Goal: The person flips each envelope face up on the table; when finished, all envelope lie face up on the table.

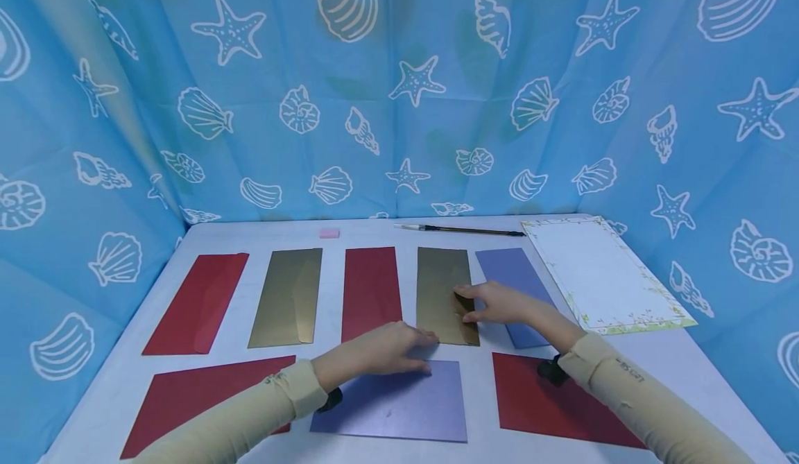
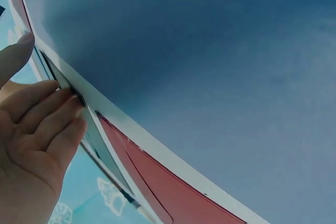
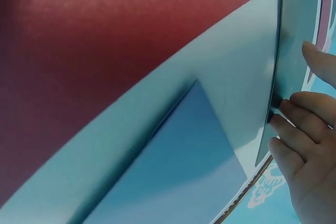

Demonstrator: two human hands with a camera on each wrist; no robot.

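A gold envelope [image 1: 440,273] lies upright in the back row, right of the middle. My right hand [image 1: 499,302] is at its right edge, fingertips touching it and the thumb apart from the fingers. In the right wrist view those fingers [image 3: 299,124] are nearly straight along the envelope's edge. My left hand [image 1: 390,349] reaches to the envelope's lower left corner, above a purple envelope [image 1: 415,408] in the front row. Its fingers [image 2: 42,108] look extended in the left wrist view. To the left stands a red envelope [image 1: 370,290]; a blue-purple envelope [image 1: 514,270] lies partly under the right forearm.
Farther left are another gold envelope [image 1: 287,297] and a red one [image 1: 196,304]. Red envelopes lie front left [image 1: 206,388] and front right [image 1: 530,401]. A brush [image 1: 468,229], a pink block [image 1: 329,233] and a bordered paper sheet [image 1: 605,270] are at the back.
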